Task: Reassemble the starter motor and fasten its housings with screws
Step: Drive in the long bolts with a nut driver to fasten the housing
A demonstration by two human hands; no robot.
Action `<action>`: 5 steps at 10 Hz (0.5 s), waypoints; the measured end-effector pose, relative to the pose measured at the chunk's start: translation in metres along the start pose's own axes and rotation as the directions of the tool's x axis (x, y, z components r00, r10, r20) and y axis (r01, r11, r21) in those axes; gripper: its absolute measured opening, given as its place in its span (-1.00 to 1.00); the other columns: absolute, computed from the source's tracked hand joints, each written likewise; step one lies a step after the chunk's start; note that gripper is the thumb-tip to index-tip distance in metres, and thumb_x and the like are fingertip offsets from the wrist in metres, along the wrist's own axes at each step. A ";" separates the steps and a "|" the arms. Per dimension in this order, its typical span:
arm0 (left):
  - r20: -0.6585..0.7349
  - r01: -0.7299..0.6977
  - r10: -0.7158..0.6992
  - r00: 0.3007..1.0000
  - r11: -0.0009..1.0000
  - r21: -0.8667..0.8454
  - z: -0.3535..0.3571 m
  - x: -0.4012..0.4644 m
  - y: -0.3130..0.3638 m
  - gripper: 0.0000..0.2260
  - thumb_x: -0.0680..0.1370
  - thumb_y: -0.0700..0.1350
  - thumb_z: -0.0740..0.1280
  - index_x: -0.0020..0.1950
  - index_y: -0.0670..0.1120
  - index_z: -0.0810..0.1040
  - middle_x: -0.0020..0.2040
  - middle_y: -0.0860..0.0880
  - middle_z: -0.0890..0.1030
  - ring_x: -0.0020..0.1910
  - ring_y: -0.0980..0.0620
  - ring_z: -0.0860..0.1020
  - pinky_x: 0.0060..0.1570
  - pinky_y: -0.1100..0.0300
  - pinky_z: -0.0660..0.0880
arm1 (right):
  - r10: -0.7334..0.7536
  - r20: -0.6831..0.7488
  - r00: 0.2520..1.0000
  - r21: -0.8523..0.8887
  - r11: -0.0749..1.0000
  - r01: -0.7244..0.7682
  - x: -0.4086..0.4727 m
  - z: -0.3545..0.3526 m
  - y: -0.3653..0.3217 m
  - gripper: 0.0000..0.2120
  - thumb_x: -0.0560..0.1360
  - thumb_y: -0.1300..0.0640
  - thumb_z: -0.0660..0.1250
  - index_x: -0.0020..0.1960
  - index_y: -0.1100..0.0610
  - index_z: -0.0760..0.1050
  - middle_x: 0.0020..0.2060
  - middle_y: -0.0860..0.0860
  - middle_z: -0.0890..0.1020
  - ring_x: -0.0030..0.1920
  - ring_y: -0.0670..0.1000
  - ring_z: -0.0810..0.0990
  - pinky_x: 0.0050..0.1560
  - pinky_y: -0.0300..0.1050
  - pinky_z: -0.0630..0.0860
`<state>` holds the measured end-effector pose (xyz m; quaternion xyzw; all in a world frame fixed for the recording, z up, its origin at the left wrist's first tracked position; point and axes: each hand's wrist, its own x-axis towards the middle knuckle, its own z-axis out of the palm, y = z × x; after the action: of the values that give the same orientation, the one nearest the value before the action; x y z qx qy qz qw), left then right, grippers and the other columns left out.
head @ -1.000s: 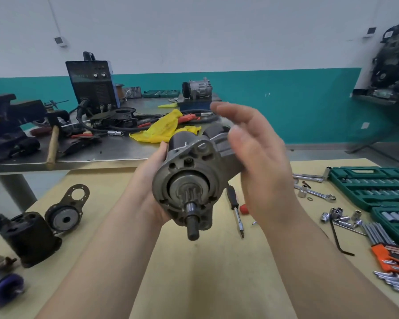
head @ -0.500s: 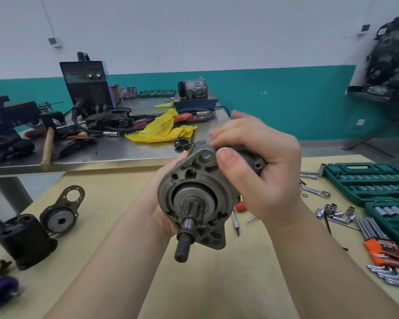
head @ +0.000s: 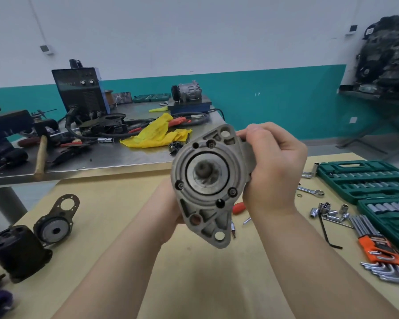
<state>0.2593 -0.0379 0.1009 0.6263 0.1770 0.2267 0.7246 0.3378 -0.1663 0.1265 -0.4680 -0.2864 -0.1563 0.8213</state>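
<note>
We hold the grey cast-metal starter motor (head: 205, 180) up above the pale wooden tabletop (head: 194, 284), its long axis pointing almost straight at us, so the flanged nose housing with its screw heads faces the camera. Our right hand (head: 272, 171) curls round its right side and upper lug, while our left hand (head: 168, 215) cups it from behind, mostly hidden. The red-handled screwdriver (head: 238, 207) lies just below the right hand, nearer than the green socket-set case (head: 364, 180).
</note>
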 end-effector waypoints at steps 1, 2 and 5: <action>-0.061 -0.093 0.105 0.993 0.979 0.182 0.007 0.008 0.003 -0.60 0.72 -0.27 0.21 -0.28 -0.05 0.59 -0.44 0.05 0.64 -0.40 0.15 0.64 -0.40 0.32 0.55 | 0.182 -0.036 0.983 0.120 0.977 -0.177 0.003 0.000 -0.004 -0.61 0.47 0.26 0.34 -0.48 0.08 0.30 -0.49 0.02 0.21 -0.43 0.04 0.17 -0.41 -0.14 0.14; -0.130 -0.327 0.362 0.923 0.916 0.233 0.009 -0.001 -0.001 -0.65 0.71 0.16 0.18 -0.01 0.14 0.74 -0.04 0.07 0.75 0.02 0.11 0.70 -0.09 0.28 0.64 | 0.313 -0.100 0.944 0.189 0.938 -0.291 0.004 0.001 -0.006 -0.55 0.49 0.32 0.30 -0.40 0.04 0.13 -0.43 0.00 0.13 -0.46 -0.02 0.13 -0.50 -0.26 0.14; 0.304 -0.795 0.753 0.584 0.606 0.026 0.017 -0.019 -0.014 -0.19 0.60 0.32 0.33 0.57 -0.26 0.26 0.48 -0.12 0.48 0.47 -0.20 0.47 0.40 -0.03 0.43 | 0.522 -0.115 0.845 0.252 0.838 -0.484 0.004 0.005 -0.006 -0.61 0.48 0.25 0.32 -0.25 0.11 0.08 -0.25 0.17 0.14 -0.27 0.11 0.13 -0.49 -0.16 0.18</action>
<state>0.2545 -0.0642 0.0897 0.7203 -0.1943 0.4203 0.5165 0.3362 -0.1649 0.1355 -0.4202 -0.0928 0.0559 0.9010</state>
